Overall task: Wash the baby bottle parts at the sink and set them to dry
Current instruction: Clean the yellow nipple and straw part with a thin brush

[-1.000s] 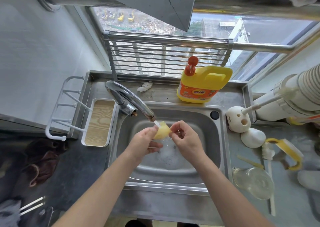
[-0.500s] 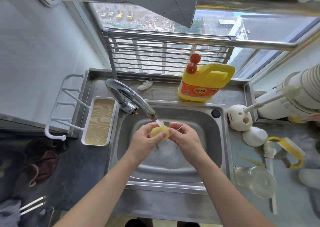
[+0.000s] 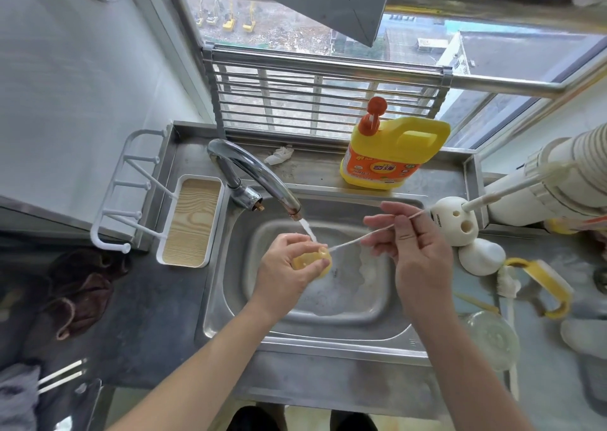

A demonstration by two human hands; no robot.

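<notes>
Silicone part [image 3: 313, 262], yellow, is gripped in my left hand [image 3: 282, 274] over the sink [image 3: 328, 343] beneath the faucet [image 3: 256, 174] stream for rinsing, while my right hand [image 3: 418, 253], held apart, pinches the thin white straw [image 3: 348, 241] extending from it.

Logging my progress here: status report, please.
Left hand grips yellow part by tap stream. Right hand pinches thin white stick, tip at part. Nothing in the way.
</notes>
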